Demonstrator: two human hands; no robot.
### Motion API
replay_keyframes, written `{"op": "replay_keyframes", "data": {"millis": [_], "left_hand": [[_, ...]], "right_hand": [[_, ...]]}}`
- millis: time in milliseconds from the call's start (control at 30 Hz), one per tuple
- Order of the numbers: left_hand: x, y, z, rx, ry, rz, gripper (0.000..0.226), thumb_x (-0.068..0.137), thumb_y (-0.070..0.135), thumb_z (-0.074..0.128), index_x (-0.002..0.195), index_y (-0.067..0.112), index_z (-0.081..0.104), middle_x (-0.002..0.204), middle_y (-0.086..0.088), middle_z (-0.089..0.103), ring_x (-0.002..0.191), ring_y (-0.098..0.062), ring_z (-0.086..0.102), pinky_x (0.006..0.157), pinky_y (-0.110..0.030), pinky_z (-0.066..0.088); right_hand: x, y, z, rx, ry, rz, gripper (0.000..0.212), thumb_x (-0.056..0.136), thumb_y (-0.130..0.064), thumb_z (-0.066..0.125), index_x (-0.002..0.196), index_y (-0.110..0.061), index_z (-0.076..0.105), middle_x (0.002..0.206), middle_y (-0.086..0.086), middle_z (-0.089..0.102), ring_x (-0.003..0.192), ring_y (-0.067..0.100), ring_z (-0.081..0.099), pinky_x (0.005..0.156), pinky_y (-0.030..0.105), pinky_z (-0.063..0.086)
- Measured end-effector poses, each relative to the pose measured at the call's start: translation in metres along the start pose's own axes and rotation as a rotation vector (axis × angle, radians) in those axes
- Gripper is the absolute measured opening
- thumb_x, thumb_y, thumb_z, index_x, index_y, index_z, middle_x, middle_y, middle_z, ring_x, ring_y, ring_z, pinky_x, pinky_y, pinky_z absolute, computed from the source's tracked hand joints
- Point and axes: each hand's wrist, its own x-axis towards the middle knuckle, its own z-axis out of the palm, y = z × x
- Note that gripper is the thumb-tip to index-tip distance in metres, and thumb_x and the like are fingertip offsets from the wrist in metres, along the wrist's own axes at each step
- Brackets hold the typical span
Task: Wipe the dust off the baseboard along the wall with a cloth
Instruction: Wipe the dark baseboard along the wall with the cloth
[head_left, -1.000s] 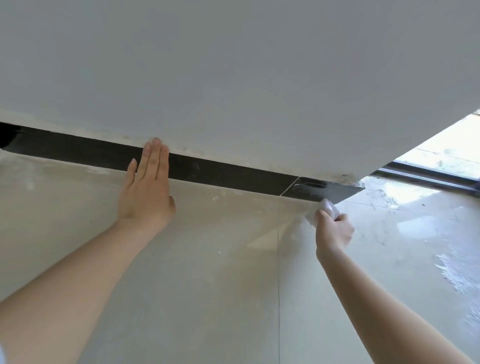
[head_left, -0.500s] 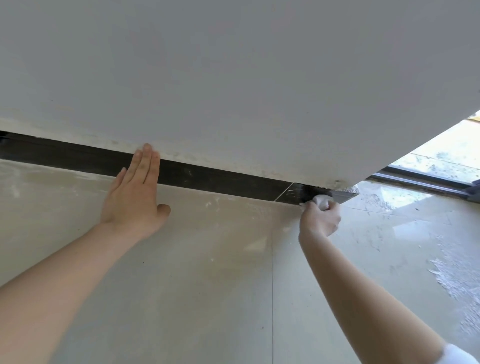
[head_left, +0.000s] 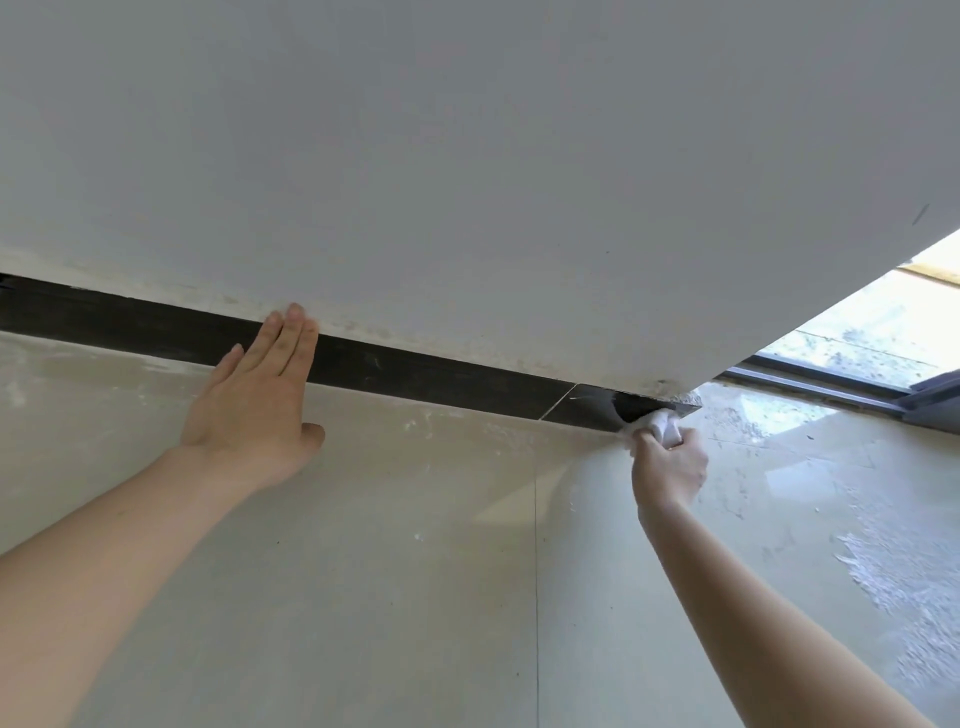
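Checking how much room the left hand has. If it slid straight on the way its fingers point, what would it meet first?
The white wall: the left hand lies flat, its straight fingers crossing the black baseboard, tips at the wall's foot. Whether they touch it is unclear.

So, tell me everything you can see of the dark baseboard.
The baseboard is a dark, almost black strip with pale dusty smears. It runs along the foot of the white wall above the floor, from the left edge to the wall's corner. A thin joint divides off a short end piece. Straight fingers of the left hand lie across it; the right hand presses a white cloth on the end piece.
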Motion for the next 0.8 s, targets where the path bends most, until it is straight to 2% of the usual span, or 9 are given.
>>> {"op": "replay_keyframes", "data": {"millis": [100,200,333,400,500,533,600,700,800], "left_hand": [[-0.001,-0.001,-0.001,-0.001,-0.005,0.007,0.093,0.091,0.037,0.047,0.148,0.018,-0.023,0.150,0.006,-0.035,0.143,-0.008,-0.023,0.120,-0.032,-0.001],[-0.001,-0.001,0.000,0.000,0.002,0.015,0.089,0.093,0.038,0.044,0.149,0.018,-0.023,0.150,0.006,-0.034,0.143,-0.009,-0.022,0.120,-0.032,0.000],[0.000,-0.003,0.000,0.004,0.010,0.021,0.082,0.096,0.040,0.038,0.149,0.018,-0.022,0.150,0.007,-0.034,0.143,-0.008,-0.022,0.120,-0.033,-0.001],[0.001,-0.005,0.000,0.014,0.020,0.033,0.078,0.098,0.040,0.033,0.148,0.019,-0.022,0.150,0.007,-0.034,0.143,-0.008,-0.022,0.119,-0.033,-0.001],[0.000,-0.008,0.001,0.000,0.036,0.044,0.072,0.099,0.041,0.026,0.148,0.021,-0.022,0.149,0.009,-0.034,0.143,-0.008,-0.022,0.119,-0.033,-0.002],[0.000,-0.008,0.002,-0.012,0.044,0.048,0.070,0.100,0.042,0.024,0.148,0.021,-0.022,0.149,0.010,-0.033,0.143,-0.008,-0.022,0.120,-0.033,-0.002],[0.000,-0.009,0.004,-0.036,0.062,0.055,0.068,0.099,0.044,0.021,0.147,0.022,-0.021,0.150,0.010,-0.030,0.143,-0.007,-0.021,0.120,-0.033,-0.001],[0.000,-0.011,0.006,-0.058,0.079,0.062,0.066,0.099,0.046,0.018,0.145,0.023,-0.022,0.152,0.009,-0.029,0.142,-0.007,-0.022,0.120,-0.033,-0.001],[0.000,-0.012,0.007,-0.074,0.092,0.072,0.066,0.098,0.047,0.017,0.145,0.023,-0.022,0.152,0.009,-0.029,0.142,-0.006,-0.022,0.119,-0.033,-0.001]], "right_hand": [[-0.017,-0.011,0.022,-0.023,-0.067,-0.044,0.021,0.081,-0.015,0.066,0.094,-0.009,0.050,0.084,0.008,0.054,0.084,0.026,0.050,0.069,0.030,0.033],[-0.058,-0.014,0.050,0.001,-0.173,-0.169,0.020,0.082,-0.015,0.066,0.096,-0.012,0.052,0.089,0.004,0.056,0.085,0.025,0.051,0.069,0.026,0.033],[-0.091,-0.016,0.067,-0.033,-0.455,-0.444,0.016,0.080,-0.009,0.062,0.084,-0.017,0.049,0.079,-0.002,0.054,0.072,0.017,0.047,0.060,0.025,0.035],[-0.092,-0.016,0.062,-0.096,-0.563,-0.567,0.016,0.081,-0.011,0.061,0.085,-0.020,0.048,0.075,-0.005,0.053,0.065,0.015,0.045,0.056,0.025,0.035],[-0.081,-0.004,0.048,-0.178,-0.553,-0.654,0.017,0.080,-0.015,0.063,0.083,-0.021,0.047,0.070,-0.008,0.051,0.061,0.009,0.045,0.053,0.022,0.035],[-0.075,0.001,0.042,-0.160,-0.497,-0.608,0.019,0.081,-0.014,0.063,0.080,-0.022,0.046,0.067,-0.009,0.049,0.060,0.008,0.045,0.051,0.018,0.034],[-0.060,0.010,0.030,-0.066,-0.317,-0.387,0.022,0.084,-0.015,0.062,0.076,-0.022,0.044,0.064,-0.008,0.046,0.061,0.014,0.046,0.051,0.016,0.033],[-0.023,0.021,0.014,0.023,-0.011,0.018,0.012,0.083,-0.017,0.062,0.081,-0.012,0.051,0.067,0.000,0.049,0.073,0.026,0.049,0.064,0.028,0.036],[0.004,0.021,0.008,0.203,0.077,0.342,0.016,0.069,-0.011,0.064,0.079,-0.012,0.053,0.079,0.009,0.060,0.071,0.025,0.052,0.063,0.031,0.041]]}}
